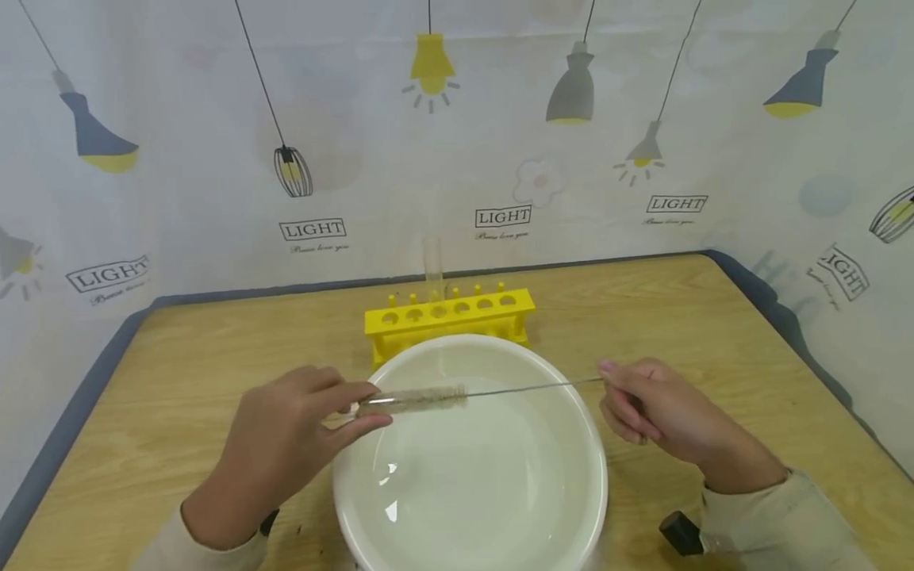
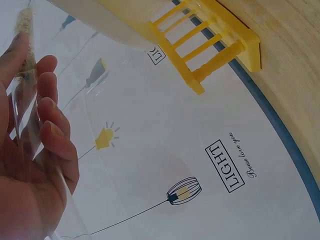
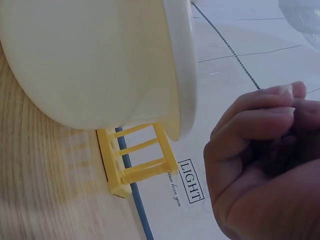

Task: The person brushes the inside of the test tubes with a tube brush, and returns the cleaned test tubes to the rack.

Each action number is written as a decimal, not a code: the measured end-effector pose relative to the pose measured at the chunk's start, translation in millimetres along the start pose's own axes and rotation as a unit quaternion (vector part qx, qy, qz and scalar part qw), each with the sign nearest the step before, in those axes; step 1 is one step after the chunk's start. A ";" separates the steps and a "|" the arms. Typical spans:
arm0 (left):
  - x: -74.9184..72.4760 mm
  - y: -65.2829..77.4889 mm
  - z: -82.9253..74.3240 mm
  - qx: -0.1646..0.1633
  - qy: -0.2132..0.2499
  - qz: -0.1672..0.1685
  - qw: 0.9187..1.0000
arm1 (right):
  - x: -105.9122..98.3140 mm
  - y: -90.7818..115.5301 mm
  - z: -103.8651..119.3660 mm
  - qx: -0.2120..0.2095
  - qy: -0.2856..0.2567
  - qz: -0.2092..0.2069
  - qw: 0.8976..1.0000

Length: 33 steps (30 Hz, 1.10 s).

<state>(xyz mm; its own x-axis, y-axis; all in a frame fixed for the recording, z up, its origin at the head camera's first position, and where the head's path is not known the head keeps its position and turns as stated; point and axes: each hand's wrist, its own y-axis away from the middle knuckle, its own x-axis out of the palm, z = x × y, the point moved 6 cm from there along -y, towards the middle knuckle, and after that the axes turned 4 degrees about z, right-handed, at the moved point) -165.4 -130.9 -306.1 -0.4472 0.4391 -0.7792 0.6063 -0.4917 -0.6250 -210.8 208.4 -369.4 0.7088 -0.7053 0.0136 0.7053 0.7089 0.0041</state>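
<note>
Over a white basin of water, my left hand grips a clear glass test tube between thumb and fingers. The tube lies nearly level, its mouth toward the right. A test tube brush reaches into it, the pale bristles around the mouth and inside the glass. My right hand pinches the far end of the twisted wire handle, just past the basin's right rim. In the left wrist view the fingers curl around the tube.
Behind the basin stands a yellow test tube rack with one clear upright tube in it. The wooden table ends at a patterned wall covering. A black object is by the right sleeve.
</note>
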 end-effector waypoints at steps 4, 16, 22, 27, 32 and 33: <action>-4.3 0.1 1.2 0.029 -0.017 -0.031 0.999 | 2.2 -1.2 -1.4 -0.005 -0.026 0.021 0.999; -10.3 6.1 5.0 0.027 -0.001 -0.007 1.000 | 6.3 0.7 3.7 -0.010 -0.028 0.041 0.999; -11.5 13.2 11.3 -0.008 0.008 0.044 0.999 | 4.4 0.2 2.8 -0.012 0.011 0.031 0.999; -12.0 20.2 13.0 -0.017 0.025 0.060 0.998 | 2.7 -0.2 0.2 -0.003 0.032 0.025 0.999; -12.5 25.1 14.0 -0.020 0.030 0.073 0.997 | 2.6 0.0 0.7 -0.008 0.033 0.040 0.999; -12.6 25.6 14.8 -0.021 0.030 0.076 0.996 | 2.1 0.0 1.0 -0.011 0.032 0.043 0.999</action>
<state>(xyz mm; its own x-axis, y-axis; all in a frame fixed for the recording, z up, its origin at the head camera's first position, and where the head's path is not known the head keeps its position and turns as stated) -154.0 -160.1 -313.0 -0.3082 0.4064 -0.8602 0.6923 -0.5243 -0.4957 -209.3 207.0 -368.4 0.7652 -0.6418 -0.0515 0.6419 0.7666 -0.0161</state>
